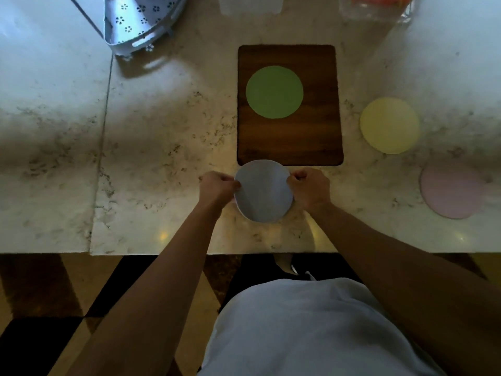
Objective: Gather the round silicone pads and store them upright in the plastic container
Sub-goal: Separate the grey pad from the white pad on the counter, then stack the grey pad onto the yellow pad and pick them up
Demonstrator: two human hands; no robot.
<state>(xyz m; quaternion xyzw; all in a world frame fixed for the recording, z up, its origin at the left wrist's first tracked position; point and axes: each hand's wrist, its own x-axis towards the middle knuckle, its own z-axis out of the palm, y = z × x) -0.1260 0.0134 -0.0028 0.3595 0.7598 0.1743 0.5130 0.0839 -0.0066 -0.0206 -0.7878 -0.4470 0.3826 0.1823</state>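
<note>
1. Head camera looks down on a marble counter (151, 147), where the left hand (218, 187) and right hand (310, 187) pinch opposite edges of a pale blue pad (263, 191).
2. Both hands are clamped on that pad, which bows slightly between them, just in front of the wooden board (290, 142).
3. A green pad (274, 92) lies flat on the board.
4. A yellow pad (389, 125) lies on the counter to the right of the board, and a pink pad (451, 189) lies nearer and further right.
5. A clear plastic container (250, 5) stands at the far edge, cut off by the frame.
6. A perforated metal basket (141, 21) sits at the far left.
</note>
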